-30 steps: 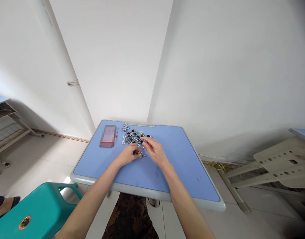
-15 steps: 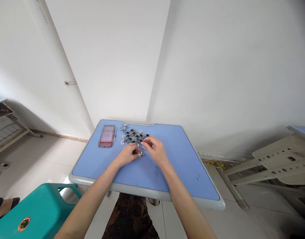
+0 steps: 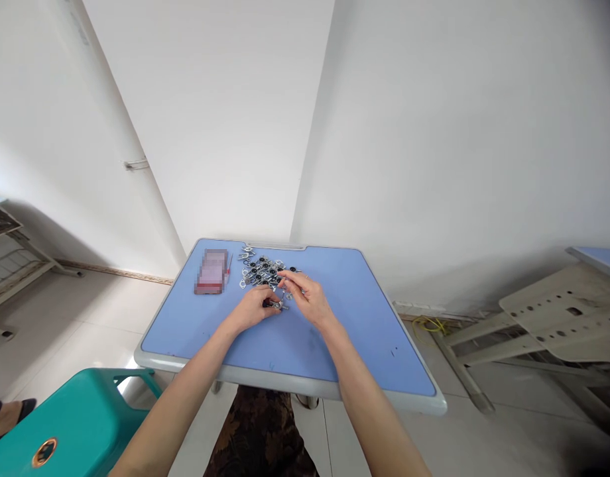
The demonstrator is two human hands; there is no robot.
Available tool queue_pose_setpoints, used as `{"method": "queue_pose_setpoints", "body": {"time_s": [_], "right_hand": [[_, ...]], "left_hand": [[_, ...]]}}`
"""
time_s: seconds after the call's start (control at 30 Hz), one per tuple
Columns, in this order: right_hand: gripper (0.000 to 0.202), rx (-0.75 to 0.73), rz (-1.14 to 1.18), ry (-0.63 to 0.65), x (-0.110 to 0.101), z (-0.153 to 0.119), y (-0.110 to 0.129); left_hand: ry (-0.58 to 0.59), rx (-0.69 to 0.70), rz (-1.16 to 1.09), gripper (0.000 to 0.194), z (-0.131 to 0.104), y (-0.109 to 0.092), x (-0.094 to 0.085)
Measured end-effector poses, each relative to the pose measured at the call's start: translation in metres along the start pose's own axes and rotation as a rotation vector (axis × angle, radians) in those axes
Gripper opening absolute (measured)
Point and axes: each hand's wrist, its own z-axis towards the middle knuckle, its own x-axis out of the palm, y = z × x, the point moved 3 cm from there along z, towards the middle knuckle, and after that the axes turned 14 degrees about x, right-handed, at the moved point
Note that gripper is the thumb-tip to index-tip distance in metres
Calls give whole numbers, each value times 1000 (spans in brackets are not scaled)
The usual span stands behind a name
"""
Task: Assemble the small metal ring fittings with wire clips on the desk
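My left hand [image 3: 252, 309] is closed around a small silvery metal fitting [image 3: 278, 305], held just above or on the blue tabletop; its fingers cover part of the piece. My right hand [image 3: 305, 296] reaches to the near right edge of a pile of small metal fittings [image 3: 259, 273], several of them with round black parts. Its thumb and forefinger come close together at the pile, and whatever lies between them is too small to make out. A loose metal piece [image 3: 289, 297] rests on the table between my hands.
On the blue table [image 3: 365, 331], a phone-like object [image 3: 211, 271], blurred out, lies left of the pile beside a thin red-marked tool [image 3: 228, 270]. A few separate fittings [image 3: 246, 252] sit behind. A green stool [image 3: 81, 417] stands at lower left, near another person's foot [image 3: 9, 424].
My right hand has shifted slightly left over the pile's edge, its fingertips now among the fittings. The left hand keeps its hold on the metal fitting. The whole view has shifted a little.
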Motion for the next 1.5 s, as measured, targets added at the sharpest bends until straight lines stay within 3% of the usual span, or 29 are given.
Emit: {"method": "queue_pose_setpoints", "body": {"time_s": [0.2,0.43,0.83,0.97,1.1,1.5], "right_hand": [[17,76,4,-81,-3,2,0],[19,63,-53,-161,3,0,1],[30,46,-11,-21,4,-2,0],[18,85,-2,-132,2,1,-2],[20,98,-78,-203,4,0,-3],[30,81,-4,-85,4,0,-6]], "left_hand": [[-10,9,2,8,-1,-2,1],[-9,1,34,7,0,0,1],[0,-4,34,7,0,1,1],[0,4,43,7,0,2,1],[-7,16,47,7,0,2,2],[-9,11,50,8,0,-3,0]]}}
